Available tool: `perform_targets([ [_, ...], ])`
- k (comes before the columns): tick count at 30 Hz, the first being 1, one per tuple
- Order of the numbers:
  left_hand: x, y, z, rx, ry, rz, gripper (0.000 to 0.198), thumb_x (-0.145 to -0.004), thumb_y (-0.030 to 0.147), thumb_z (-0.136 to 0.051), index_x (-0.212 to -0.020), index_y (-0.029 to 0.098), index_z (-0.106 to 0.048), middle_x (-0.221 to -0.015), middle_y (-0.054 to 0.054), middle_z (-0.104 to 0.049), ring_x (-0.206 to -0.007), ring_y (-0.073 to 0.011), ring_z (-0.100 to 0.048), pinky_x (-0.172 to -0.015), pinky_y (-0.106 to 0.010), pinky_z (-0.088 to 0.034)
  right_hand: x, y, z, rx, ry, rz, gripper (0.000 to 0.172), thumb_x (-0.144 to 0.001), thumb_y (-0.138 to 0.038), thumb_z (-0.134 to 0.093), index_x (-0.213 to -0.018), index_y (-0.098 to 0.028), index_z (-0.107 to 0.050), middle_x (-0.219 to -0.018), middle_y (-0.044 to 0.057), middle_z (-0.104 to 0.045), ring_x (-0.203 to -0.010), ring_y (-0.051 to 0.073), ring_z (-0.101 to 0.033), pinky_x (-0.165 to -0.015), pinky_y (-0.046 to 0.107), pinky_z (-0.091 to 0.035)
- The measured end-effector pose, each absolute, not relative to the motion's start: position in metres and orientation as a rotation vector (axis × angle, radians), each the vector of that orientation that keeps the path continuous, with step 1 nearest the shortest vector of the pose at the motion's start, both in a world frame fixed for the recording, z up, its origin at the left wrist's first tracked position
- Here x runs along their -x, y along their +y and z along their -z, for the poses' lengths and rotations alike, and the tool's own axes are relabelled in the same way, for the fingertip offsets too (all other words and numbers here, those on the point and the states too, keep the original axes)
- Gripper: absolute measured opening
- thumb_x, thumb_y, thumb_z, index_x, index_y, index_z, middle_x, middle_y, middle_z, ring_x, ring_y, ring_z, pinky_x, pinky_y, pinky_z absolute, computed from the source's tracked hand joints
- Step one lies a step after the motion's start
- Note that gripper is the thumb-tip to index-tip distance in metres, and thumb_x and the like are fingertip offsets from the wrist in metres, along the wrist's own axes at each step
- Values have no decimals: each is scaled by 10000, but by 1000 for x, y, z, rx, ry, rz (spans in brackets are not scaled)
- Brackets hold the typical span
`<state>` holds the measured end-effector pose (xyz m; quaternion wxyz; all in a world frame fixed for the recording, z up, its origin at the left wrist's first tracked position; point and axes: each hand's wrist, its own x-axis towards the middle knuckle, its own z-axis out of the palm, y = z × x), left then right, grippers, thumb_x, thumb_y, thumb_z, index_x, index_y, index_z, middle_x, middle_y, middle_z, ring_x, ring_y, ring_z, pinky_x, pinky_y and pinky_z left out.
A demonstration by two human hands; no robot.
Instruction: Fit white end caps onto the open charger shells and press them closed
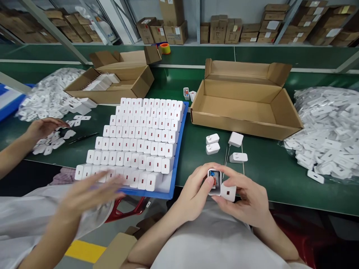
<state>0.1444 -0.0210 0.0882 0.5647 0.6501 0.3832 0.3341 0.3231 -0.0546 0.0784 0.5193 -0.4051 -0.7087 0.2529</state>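
My left hand (199, 190) grips an open white charger housing (211, 189), its thumb at the opening. Inside that housing, blue and orange-red parts show. Against it, between the fingers of my right hand (246, 194), is a white charger piece (229, 192) with a small dark-red slot in its face. Whether the two pieces are joined, I cannot tell. Just beyond my hands lies a pair of metal tweezers (226, 158), its near tips close to my fingers. Several white charger housings lie there too, among them a squarish one (236, 139) and a longer one (238, 158).
At left, a blue tray (179, 149) bears rows of white chargers; a co-worker's blurred hand (89, 190) is over its near edge, another (45, 129) by loose white caps. An open cardboard box (244, 123) stands ahead. A bag of white caps (328, 127) lies right.
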Motion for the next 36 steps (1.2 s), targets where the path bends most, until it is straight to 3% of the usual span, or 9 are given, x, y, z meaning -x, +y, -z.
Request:
perform_targets([
  [7,-147,-23,-84,-1526,872,-937,392,-1056,445,-400,-1255,187,-617,-1144,-103,-667,-955,-217,-605,-857,-335,-488,-319,-53,-83,920,-1720,-609,484,-804,-141,-810,-1199,-299,-579,-1290,83,-721,-939,223,-773,-553,274,-643],
  [11,-144,-24,-82,-1492,854,-973,386,-1053,452,-417,-1281,204,-606,-1171,-95,-657,-1018,-225,-599,-895,-335,-468,-323,-54,-84,933,-1638,-730,482,-788,-135,-823,-1182,-294,-595,-1341,104,-687,-972,223,-757,-496,236,-599],
  [15,-142,-25,-83,-1529,904,-940,399,-1049,478,-423,-1309,231,-599,-1098,-68,-653,-987,-213,-572,-901,-327,-437,-336,-58,-88,931,-1498,-807,489,-740,-109,-852,-1144,-291,-644,-1212,104,-729,-1034,268,-727,-567,278,-611],
  [21,-142,-26,-88,-1630,941,-947,391,-1060,458,-409,-1340,230,-560,-1074,-63,-636,-989,-210,-542,-900,-330,-412,-342,-62,-97,1054,-1321,-972,418,-748,-109,-853,-1087,-276,-674,-944,39,-744,-677,163,-671,-493,241,-539],
  [27,-145,-25,-92,-1711,1008,-971,422,-1062,471,-377,-1305,182,-564,-955,-60,-591,-916,-217,-514,-840,-342,-398,-335,-65,-103,1174,-1388,-905,158,-916,-118,-667,-977,-250,-730,-1101,63,-629,-496,55,-524,-356,228,-417],
  [31,-146,-25,-92,-1757,1044,-963,447,-1064,473,-354,-1298,157,-565,-923,-61,-576,-888,-217,-493,-819,-351,-389,-331,-63,-102,1089,-1426,-907,338,-922,-42,-603,-1148,-283,-677,-1121,57,-573,-526,58,-537,-397,243,-463],
  [36,-146,-26,-91,-1804,1066,-952,438,-1062,472,-358,-1281,161,-575,-877,-51,-556,-851,-215,-482,-777,-353,-387,-329,-56,-101,953,-1364,-923,546,-825,51,-677,-1230,-303,-583,-1082,29,-632,-696,114,-640,-497,242,-545],
])
